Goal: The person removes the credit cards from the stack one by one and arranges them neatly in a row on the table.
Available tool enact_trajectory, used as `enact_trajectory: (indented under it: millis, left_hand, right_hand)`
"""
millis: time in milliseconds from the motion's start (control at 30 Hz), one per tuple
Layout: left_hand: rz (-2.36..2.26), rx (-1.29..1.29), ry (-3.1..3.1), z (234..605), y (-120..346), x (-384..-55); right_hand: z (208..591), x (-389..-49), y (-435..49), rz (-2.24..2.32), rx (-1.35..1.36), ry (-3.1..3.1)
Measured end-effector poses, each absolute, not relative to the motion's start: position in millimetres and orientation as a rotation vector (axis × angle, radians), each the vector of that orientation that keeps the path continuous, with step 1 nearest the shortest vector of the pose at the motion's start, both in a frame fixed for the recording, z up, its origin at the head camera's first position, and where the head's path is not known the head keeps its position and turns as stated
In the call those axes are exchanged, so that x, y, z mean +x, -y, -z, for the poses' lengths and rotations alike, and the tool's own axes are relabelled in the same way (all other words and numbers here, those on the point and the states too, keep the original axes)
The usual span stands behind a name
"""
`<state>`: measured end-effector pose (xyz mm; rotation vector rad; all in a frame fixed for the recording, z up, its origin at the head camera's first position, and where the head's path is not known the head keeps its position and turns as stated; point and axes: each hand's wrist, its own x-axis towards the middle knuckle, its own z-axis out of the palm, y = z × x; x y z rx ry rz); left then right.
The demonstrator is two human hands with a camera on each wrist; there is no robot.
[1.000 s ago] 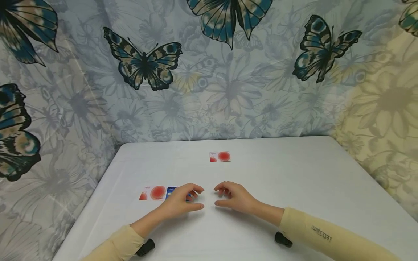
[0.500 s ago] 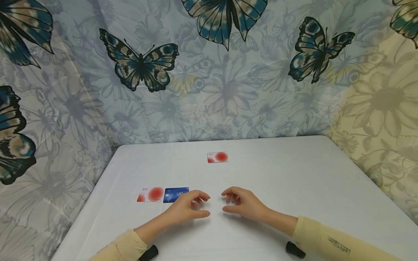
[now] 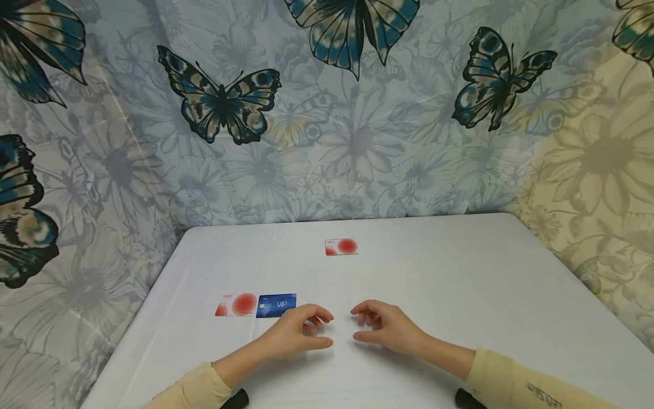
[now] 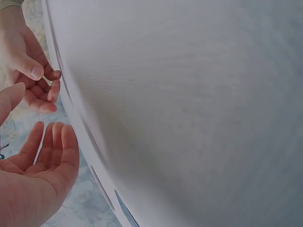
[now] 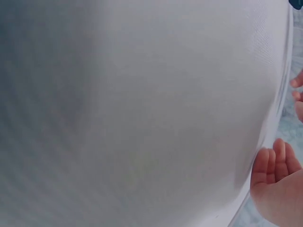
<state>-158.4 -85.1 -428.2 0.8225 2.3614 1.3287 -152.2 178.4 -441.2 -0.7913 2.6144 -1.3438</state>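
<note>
My left hand (image 3: 298, 330) is over the near middle of the table, fingers loosely bent and holding nothing. It overlaps the lower right corner of a blue card (image 3: 275, 305) lettered "VIP". A white card with a red circle (image 3: 235, 305) lies right beside the blue one, on its left. Opposite the left hand, my right hand (image 3: 392, 328) also hangs loosely curled with nothing in it, fingertips pointing left. A small gap separates the two hands. Farther back lies another red-circle card (image 3: 341, 246). In the left wrist view, both hands show relaxed fingers and bare palms.
The cards lie on a white table (image 3: 460, 272) with rounded back corners. Behind it hangs a backdrop (image 3: 357, 170) printed with butterflies and flowers. A black object (image 3: 237, 399) shows under the left wrist and another black object (image 3: 467, 399) under the right.
Both hands have drawn back toward the near edge and shifted right, with the right hand moving farther. The blue card, mostly covered before, now shows nearly whole. The cards stay in place.
</note>
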Motion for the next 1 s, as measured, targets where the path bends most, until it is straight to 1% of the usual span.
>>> enact_trajectory:
  millis: [233,433,767,1000]
  left_hand:
    - [-1.298,0.841,-2.400,429,86,-161]
    - [-1.258,0.842,-2.461,431,82,-172]
    - [-1.244,0.870,-2.509,427,74,-199]
    - [-1.187,0.830,-2.547,427,70,-227]
  right_hand:
    - [443,-156,-180,1.351,-0.817,-2.615]
    - [442,-168,-182,1.330,-0.765,-2.627]
    - [441,-199,-191,1.301,-0.734,-2.631]
    - [440,-224,-192,1.256,-0.707,-2.672]
